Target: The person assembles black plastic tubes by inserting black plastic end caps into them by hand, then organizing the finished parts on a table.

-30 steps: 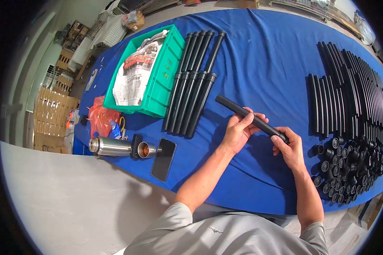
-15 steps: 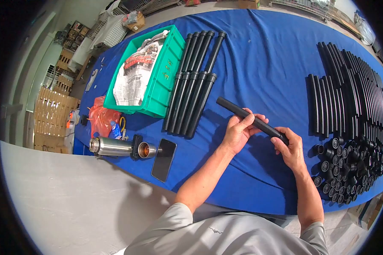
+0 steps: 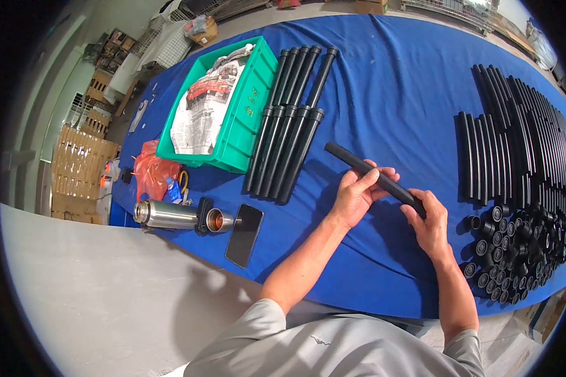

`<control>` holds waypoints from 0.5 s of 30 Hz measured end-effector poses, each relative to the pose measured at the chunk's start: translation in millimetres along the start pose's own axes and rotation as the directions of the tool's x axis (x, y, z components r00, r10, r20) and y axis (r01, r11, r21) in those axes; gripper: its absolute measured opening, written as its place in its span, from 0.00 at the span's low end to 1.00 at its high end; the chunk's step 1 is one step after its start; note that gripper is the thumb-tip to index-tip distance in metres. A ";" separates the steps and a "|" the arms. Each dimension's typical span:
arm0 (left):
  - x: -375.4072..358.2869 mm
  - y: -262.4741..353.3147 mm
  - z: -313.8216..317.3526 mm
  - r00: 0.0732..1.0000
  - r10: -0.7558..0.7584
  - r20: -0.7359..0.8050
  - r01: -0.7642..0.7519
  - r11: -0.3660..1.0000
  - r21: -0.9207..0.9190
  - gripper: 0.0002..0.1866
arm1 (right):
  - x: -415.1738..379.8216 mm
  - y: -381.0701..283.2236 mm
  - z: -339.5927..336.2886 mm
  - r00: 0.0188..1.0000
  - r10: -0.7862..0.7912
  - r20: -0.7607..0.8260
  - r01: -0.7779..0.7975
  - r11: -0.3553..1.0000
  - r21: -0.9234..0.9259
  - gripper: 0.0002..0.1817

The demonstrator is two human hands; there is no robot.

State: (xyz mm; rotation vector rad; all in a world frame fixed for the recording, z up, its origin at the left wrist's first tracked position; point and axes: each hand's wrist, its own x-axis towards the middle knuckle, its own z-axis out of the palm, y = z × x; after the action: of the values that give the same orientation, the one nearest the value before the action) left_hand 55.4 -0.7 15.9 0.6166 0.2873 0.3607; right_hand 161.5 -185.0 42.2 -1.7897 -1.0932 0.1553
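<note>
— While we note the left hand [image 3: 352, 200] pinching the black tube [image 3: 394, 188] mid-length, how does its long axis run?
— Diagonally: one end points forward-left, beyond that hand; the right hand [image 3: 433, 226] grips the other.

We're seeing a green crate [image 3: 250, 125] sitting on a blue cloth [image 3: 383, 69], with newspaper [image 3: 201, 119] bunching up inside. A red plastic bag [image 3: 154, 174] is slumping near its corner, and a yellow loop [image 3: 183, 180] is showing beside that — too small for us to place. A steel flask [image 3: 173, 215] is lying on its side, a metal cup [image 3: 218, 220] is sitting nearby, and a phone [image 3: 244, 235] is resting dark-screened just beside it. Off left we're spotting brown cardboard [image 3: 82, 169] — stacked away from the cloth.
</note>
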 end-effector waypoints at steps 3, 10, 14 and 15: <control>0.8 -0.9 -0.8 1.000 0.016 0.009 -0.016 1.000 0.018 0.10 | 0.7 6.0 3.6 0.986 -0.155 -0.054 0.146 0.980 -0.135 0.19; 3.1 -2.3 -5.5 0.999 0.014 0.035 -0.015 1.000 0.017 0.10 | -2.9 -4.4 -0.7 0.971 0.222 0.089 -0.234 0.961 0.146 0.18; 2.8 -2.7 -6.1 0.999 -0.004 0.033 0.005 1.000 -0.019 0.10 | -2.5 -0.9 -0.7 0.976 0.203 0.082 -0.214 0.961 0.174 0.17; 2.5 -1.6 -5.6 0.999 -0.007 0.034 0.008 1.000 -0.029 0.10 | -2.4 -1.5 -0.5 0.977 0.200 0.076 -0.209 0.965 0.160 0.17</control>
State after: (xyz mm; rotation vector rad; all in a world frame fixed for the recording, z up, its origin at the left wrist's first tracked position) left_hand 56.0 1.9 10.2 0.5925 0.2519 0.3459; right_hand 159.5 -187.0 42.8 -1.7516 -0.9060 0.4160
